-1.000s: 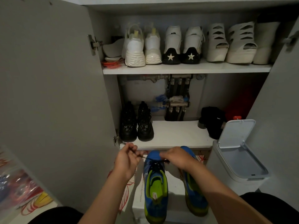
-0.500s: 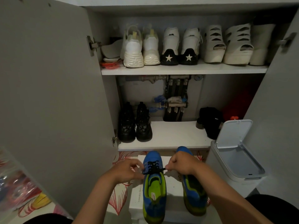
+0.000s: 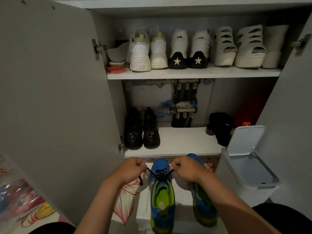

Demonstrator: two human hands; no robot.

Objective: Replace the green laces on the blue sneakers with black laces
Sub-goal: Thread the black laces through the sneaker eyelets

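Observation:
Two blue sneakers with lime-green lining stand on a white box (image 3: 182, 211), toes pointing away from me. The left sneaker (image 3: 161, 198) carries a black lace (image 3: 160, 173) threaded through its eyelets. My left hand (image 3: 130, 169) grips one end of that lace, pulled out to the left, with a short tail hanging below the fist. My right hand (image 3: 184, 168) grips the other end, pulled out to the right. The right sneaker (image 3: 203, 205) is partly hidden behind my right forearm; its lacing is not visible. No green lace is in sight.
An open shoe cabinet faces me, with white shoes on the upper shelf (image 3: 194, 73) and black boots (image 3: 142, 130) on the lower shelf. A white bin (image 3: 246, 168) with raised lid stands at right. The left cabinet door (image 3: 50, 98) stands open. Plastic bags (image 3: 18, 195) lie at lower left.
Both hands came down from the shoe's toe to either side of the eyelets and now pull the black lace ends outward, drawing it taut. The view shifted slightly.

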